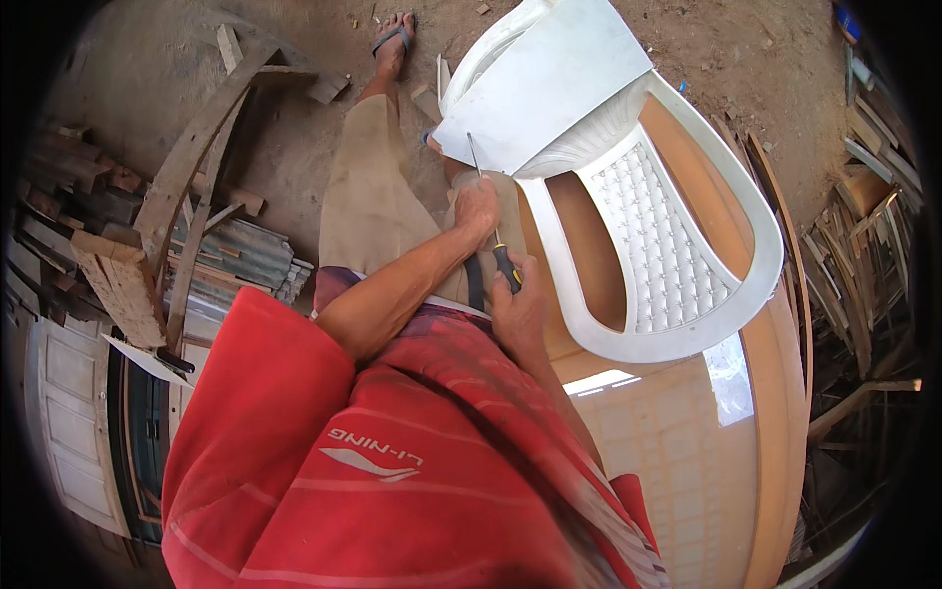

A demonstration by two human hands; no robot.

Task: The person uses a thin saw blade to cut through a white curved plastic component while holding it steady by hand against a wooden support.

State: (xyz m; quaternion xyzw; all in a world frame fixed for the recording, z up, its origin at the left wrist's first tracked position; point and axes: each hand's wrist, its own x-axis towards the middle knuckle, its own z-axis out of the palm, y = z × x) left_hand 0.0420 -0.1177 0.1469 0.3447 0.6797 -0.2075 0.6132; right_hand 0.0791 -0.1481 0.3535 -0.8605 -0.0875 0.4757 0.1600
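A long thin screwdriver [506, 265] with a black and yellow handle points away from me. My right hand [520, 312] is closed round its handle. Further up, the fingers of my left hand [477, 208] close on the metal shaft. The tip meets a flat white panel [549, 86] near its near left corner; whether a screw is there is too small to tell. That panel lies over the seat of a white plastic chair [677, 339], whose woven-pattern backrest leans toward the lower right.
A wooden table with a glossy top [667, 461] lies under the chair back at my right. Timber scraps [854, 265] are piled along the right. To the left stand a rough wooden frame [186, 187], stacked boards [235, 250] and a white panelled door [74, 402].
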